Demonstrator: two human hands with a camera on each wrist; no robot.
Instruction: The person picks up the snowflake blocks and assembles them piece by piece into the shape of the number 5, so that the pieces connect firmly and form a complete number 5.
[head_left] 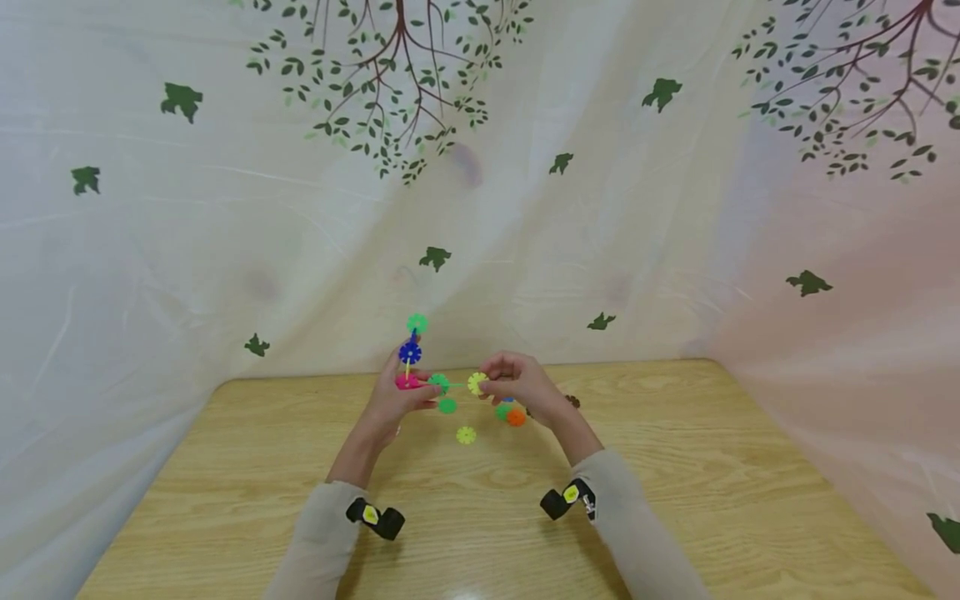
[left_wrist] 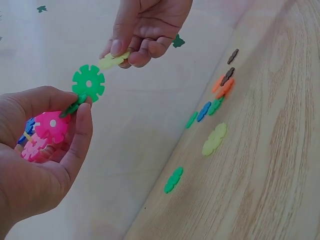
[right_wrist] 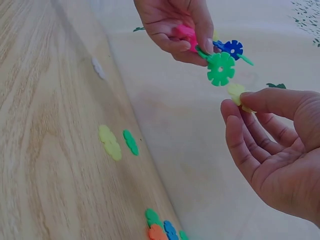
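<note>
My left hand [head_left: 386, 407] grips a chain of notched plastic snowflake discs, its thumb and fingers pinching a green disc [left_wrist: 75, 104]. Joined to that is another green disc [left_wrist: 88, 84], which sticks out toward the right hand. Pink discs [left_wrist: 52, 126] sit against the left palm, partly hidden by fingers. Above them rise a dark blue disc [head_left: 410, 353] and, at the top, a green one [head_left: 417, 323]. Between thumb and fingertips, my right hand [right_wrist: 282, 150] pinches a pale yellow disc [right_wrist: 236, 93]. It is close beside the outer green disc; whether they touch I cannot tell.
Loose discs lie on the wooden table [head_left: 480, 508] below the hands: yellow [head_left: 466, 435], green [head_left: 447, 406], orange [head_left: 516, 417], blue [left_wrist: 204, 111], brown [head_left: 573, 402] and white [right_wrist: 98, 68]. A pale curtain [head_left: 337, 275] with printed leaves hangs behind the table's far edge.
</note>
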